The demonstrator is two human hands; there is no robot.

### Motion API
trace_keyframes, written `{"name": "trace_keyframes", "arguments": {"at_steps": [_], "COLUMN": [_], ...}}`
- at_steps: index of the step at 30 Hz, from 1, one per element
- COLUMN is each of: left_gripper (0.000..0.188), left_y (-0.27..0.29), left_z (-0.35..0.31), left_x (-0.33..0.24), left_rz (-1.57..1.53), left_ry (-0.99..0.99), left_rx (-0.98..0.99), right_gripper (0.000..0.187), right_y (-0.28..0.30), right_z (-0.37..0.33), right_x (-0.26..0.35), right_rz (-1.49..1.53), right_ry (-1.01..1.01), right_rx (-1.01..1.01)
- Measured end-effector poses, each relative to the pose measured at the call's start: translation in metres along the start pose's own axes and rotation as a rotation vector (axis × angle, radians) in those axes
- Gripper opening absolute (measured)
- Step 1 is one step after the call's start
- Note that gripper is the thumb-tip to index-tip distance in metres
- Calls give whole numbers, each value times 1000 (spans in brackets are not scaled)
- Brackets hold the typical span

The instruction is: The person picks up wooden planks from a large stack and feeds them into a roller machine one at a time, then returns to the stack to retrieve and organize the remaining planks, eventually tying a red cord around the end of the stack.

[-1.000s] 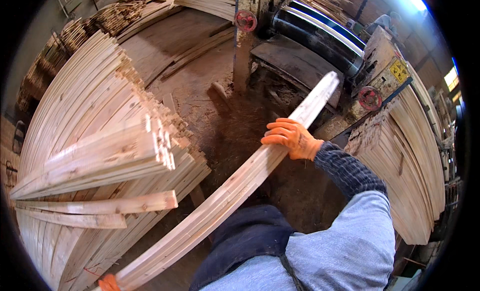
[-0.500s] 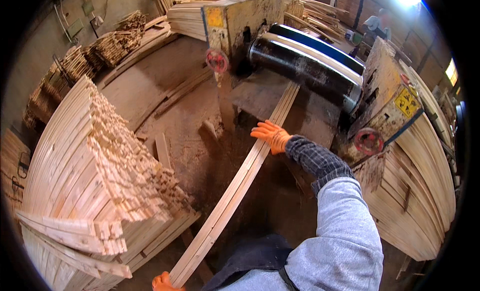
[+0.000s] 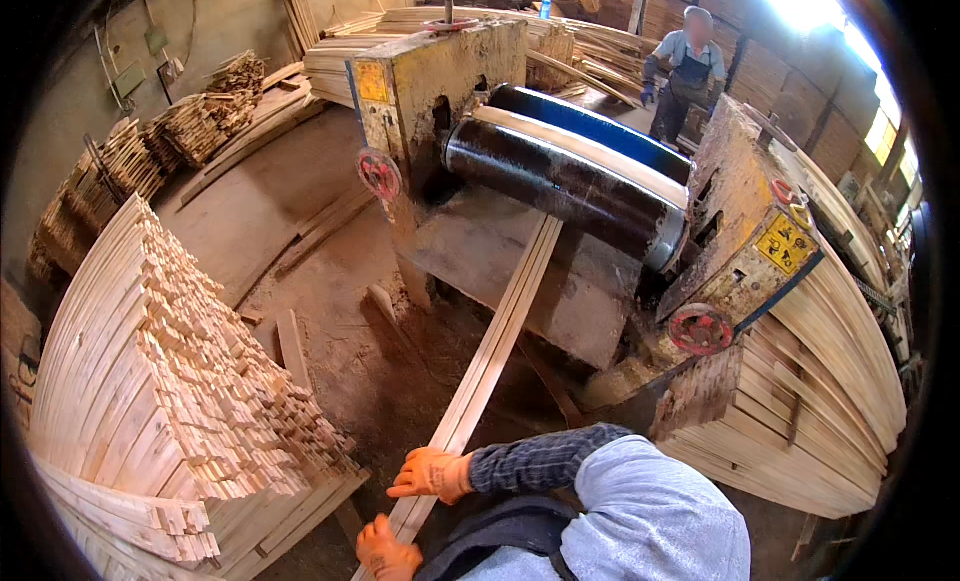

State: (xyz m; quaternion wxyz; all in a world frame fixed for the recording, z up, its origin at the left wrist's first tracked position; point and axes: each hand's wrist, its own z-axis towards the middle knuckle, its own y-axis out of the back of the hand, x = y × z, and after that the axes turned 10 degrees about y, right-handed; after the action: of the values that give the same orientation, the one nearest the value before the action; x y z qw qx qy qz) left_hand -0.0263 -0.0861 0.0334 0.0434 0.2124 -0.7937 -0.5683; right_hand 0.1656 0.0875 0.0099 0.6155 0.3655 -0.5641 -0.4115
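Observation:
A bundle of several long wooden strips [image 3: 503, 336] slants up from my body to the black roller [image 3: 570, 193] of a planer-like machine, where its far end goes out of sight. My right hand [image 3: 432, 475], in an orange glove, is closed over the strips from above, its fingers laid across them. Nearer to me, my left hand [image 3: 388, 551], gloved alike, grips the same strips from the left side. The near end of the bundle runs off the lower edge of the picture.
A tall stack of strips [image 3: 110, 351] stands at left, another stack [image 3: 790, 411] at right. Red handwheels [image 3: 700, 329] jut from the machine's yellow frame [image 3: 440, 71]. Beyond it, at upper right, stands a person [image 3: 688, 71] in an apron and gloves. Offcuts lie on the dusty floor.
My right hand has slid back along the strips, close to my left hand. My left hand shows further up and right. The view has shifted, and the person behind the machine now shows more fully.

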Motion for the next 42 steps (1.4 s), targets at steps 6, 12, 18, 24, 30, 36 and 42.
{"name": "trace_keyframes", "arguments": {"at_steps": [6, 12, 18, 24, 30, 36, 42], "left_gripper": [82, 51, 43, 37, 35, 37, 57], "left_y": [4, -11, 60, 40, 23, 19, 14], "left_z": [15, -14, -22, 4, 16, 14, 3], "left_x": [-7, 159, 107, 63, 34, 19, 152], "left_rz": [-206, 717, 126, -4, 2, 5, 134], "left_ry": [-234, 138, -60, -284, -314, -335, -650], "left_rx": [-223, -1823, -1595, -740, -469, -436, -782], "right_gripper": [78, 87, 84, 98, 85, 55, 71], "right_y": [30, 63, 36, 12, -36, 8, 30], "right_z": [-33, -90, -146, -79, 37, 35, -40], "right_x": [-24, -62, -99, -60, 3, 2, -53], "right_rz": [-44, -83, -466, -427, -129, -9, -72], "right_ry": [-158, -373, -675, -444, -19, -130, -143], "right_rx": [130, 181, -101, -230, -329, 24, 19]}}
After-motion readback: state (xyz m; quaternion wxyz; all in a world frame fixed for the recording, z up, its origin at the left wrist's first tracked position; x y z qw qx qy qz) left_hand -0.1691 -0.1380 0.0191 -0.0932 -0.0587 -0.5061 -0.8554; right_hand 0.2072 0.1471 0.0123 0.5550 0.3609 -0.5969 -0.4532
